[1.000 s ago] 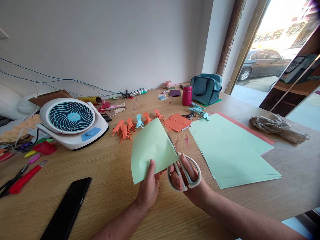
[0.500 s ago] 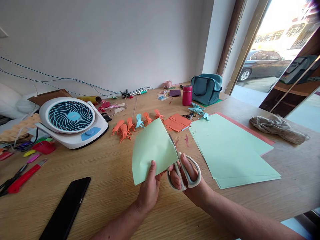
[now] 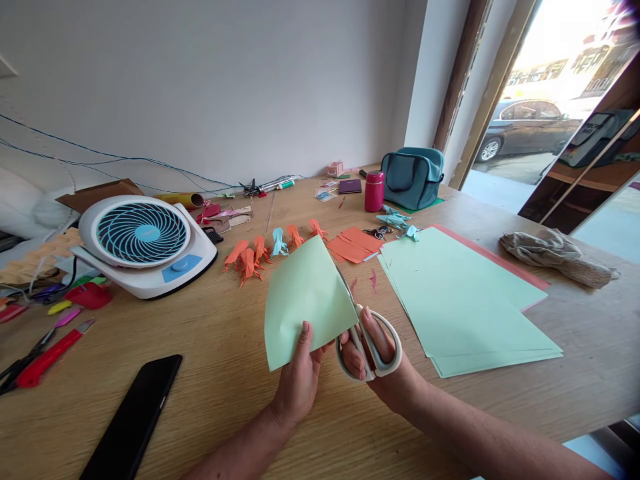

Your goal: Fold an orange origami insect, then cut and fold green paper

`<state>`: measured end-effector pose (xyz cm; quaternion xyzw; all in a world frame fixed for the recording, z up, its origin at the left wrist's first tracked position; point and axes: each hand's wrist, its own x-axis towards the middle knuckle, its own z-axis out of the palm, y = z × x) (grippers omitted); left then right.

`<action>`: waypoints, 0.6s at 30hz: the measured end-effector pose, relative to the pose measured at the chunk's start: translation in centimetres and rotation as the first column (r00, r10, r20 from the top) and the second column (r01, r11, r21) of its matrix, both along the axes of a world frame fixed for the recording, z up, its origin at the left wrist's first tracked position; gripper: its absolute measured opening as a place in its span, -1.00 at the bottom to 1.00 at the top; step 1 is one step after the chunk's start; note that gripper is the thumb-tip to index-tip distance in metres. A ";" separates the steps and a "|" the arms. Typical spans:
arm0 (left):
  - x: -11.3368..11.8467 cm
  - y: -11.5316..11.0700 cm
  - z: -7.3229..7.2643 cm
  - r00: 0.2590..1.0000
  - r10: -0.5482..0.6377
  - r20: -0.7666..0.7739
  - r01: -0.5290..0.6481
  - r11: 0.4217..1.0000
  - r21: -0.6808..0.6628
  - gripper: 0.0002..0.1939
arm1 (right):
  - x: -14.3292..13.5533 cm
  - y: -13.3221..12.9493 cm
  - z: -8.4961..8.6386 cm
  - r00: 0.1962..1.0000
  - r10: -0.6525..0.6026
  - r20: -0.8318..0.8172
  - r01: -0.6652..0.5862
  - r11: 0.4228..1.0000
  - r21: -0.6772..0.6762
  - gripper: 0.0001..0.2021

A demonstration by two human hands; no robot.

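A light green sheet of paper [image 3: 305, 300] is held above the table by my left hand [image 3: 300, 373], thumb on its face and fingers behind. My right hand [image 3: 375, 353] has its fingers through the handles of white-handled scissors [image 3: 383, 337]. Their blades lie along the right edge of the sheet, partly hidden behind it. Past the paper stand several folded orange paper figures [image 3: 247, 265] and one light blue paper figure [image 3: 279, 243]. Small orange paper pieces [image 3: 353, 245] lie just beyond the scissors.
Large green sheets [image 3: 465, 300] lie on the right beside crumpled brown paper [image 3: 557, 257]. A white fan [image 3: 145, 240], a black phone [image 3: 135, 413] and a red-handled cutter [image 3: 50, 357] are on the left. A pink flask [image 3: 375, 191] and a teal bag [image 3: 414, 179] stand at the back.
The scissor handles have drawn a little closer together, with the right fingers shifting slightly. The left hand and the sheet stay almost in place.
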<state>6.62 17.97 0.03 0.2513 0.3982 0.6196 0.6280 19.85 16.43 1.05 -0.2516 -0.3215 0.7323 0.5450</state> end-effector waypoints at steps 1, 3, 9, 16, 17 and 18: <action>0.0 -0.1 0.0 1.000 -0.005 -0.004 0.005 1.000 0.004 -0.55 | 0.0 0.0 0.0 1.000 0.001 0.002 -0.001 1.000 0.008 -0.49; 0.0 -0.2 -0.1 1.000 -0.015 -0.015 0.015 1.000 0.011 -0.58 | 0.1 0.1 0.1 1.000 -0.003 0.010 0.002 1.000 0.019 -0.47; -0.2 -0.5 -0.3 0.997 -0.071 -0.028 0.072 0.997 0.004 -0.65 | 0.2 0.0 0.3 0.999 -0.013 0.049 0.013 1.000 0.003 -0.45; -0.1 -0.4 -0.3 0.998 -0.050 -0.031 0.050 0.999 -0.005 -0.61 | 0.2 0.2 -0.2 1.000 -0.018 -0.009 0.019 1.000 0.021 -0.49; -0.1 -0.4 -0.4 0.998 -0.045 -0.033 0.044 0.999 -0.003 -0.61 | 0.2 0.2 -0.1 1.000 -0.017 -0.011 0.018 1.000 0.021 -0.49; -0.2 -0.4 -0.5 0.999 -0.045 -0.029 0.045 0.999 -0.001 -0.62 | 0.1 0.2 0.0 1.000 -0.016 -0.011 0.016 1.000 0.023 -0.49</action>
